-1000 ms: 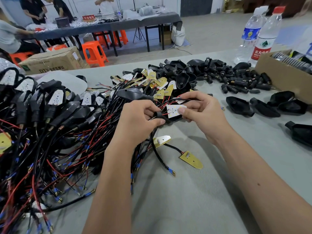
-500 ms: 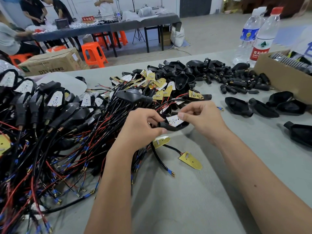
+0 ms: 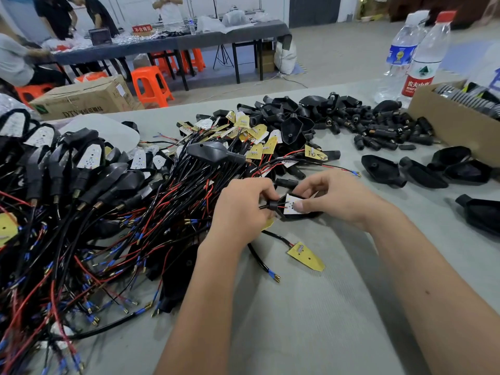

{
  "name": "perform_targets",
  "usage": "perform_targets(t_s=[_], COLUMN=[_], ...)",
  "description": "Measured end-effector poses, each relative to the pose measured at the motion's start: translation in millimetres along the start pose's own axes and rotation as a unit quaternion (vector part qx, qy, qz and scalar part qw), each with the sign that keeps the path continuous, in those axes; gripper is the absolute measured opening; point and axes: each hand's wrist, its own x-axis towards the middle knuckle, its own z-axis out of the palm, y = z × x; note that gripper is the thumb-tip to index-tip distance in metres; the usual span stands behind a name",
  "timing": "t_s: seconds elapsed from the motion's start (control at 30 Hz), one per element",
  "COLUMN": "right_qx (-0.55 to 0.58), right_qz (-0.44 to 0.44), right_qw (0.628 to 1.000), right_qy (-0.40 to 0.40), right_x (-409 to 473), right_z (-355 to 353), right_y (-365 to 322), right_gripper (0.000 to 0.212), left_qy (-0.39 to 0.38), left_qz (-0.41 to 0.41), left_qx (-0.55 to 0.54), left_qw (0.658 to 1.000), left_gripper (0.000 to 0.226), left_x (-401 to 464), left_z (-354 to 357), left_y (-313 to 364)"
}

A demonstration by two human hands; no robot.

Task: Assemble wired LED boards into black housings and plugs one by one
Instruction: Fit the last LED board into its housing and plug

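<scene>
**One board going into its housing, many still waiting**

The left hand (image 3: 243, 209) pinches the neck of a black housing (image 3: 293, 216) where the wires come out, while the right hand (image 3: 335, 201) curls over the housing's wide end, its thumb pressing a white LED board (image 3: 290, 205) down into the shell. The piece is held just above the grey table (image 3: 311, 320), near the middle of the view.

Judging by the layout, the job is partway through. At the left lies a heap of finished units (image 3: 81, 171), boards seated in housings with wires trailing. Ahead sits a tangle of loose wired boards (image 3: 251, 136) not yet housed, one more board (image 3: 305, 255) lying near the wrists. Empty housings (image 3: 384, 170) wait at the right, and a pile of black plugs (image 3: 384, 128) lies beyond. The present board looks nearly seated; a large share of stock remains.
</scene>
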Motion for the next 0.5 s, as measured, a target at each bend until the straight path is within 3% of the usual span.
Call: perform_targets(t_s=[0.2,0.4,0.5], right_qx=[0.0,-0.001,-0.008], right_qz=[-0.033,-0.004,0.001], right_qw=[0.999,1.0,1.0], right_qy=[-0.034,-0.004,0.01], right_x=[0,-1,-3], right_z=[0,-14,-19], right_y=[0,7,11], right_gripper=[0.015,0.024,0.024], left_qy=[-0.018,-0.147,-0.153], left_qz=[-0.002,-0.105,-0.146], left_qx=[0.001,-0.014,-0.015], left_qw=[1.0,0.983,0.977], left_gripper=[0.025,0.022,0.016], left_x=[0,0,-7], left_z=[1,-42,-75], left_y=[4,-2,-11])
